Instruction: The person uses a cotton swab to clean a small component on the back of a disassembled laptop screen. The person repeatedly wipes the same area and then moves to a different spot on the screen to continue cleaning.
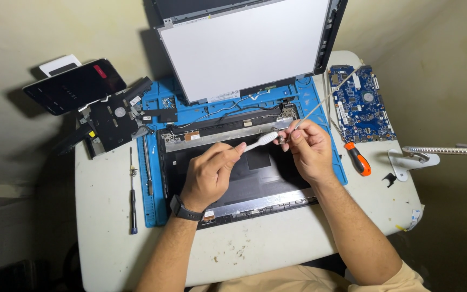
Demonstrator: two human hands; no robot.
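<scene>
A white table (109,216) carries a blue work mat (160,103), and on it an opened laptop shell (255,178) with its bare display panel (244,46) propped upright behind. Over the shell, the left hand (209,176) is closed around a white toothbrush (260,140), its long axis running up-right, head toward the right hand (309,148). That hand's fingertips pinch what seems a thin cable end (298,125), though it is too small to be sure.

Black wristwatch (182,208), tan short sleeve (406,278)
</scene>
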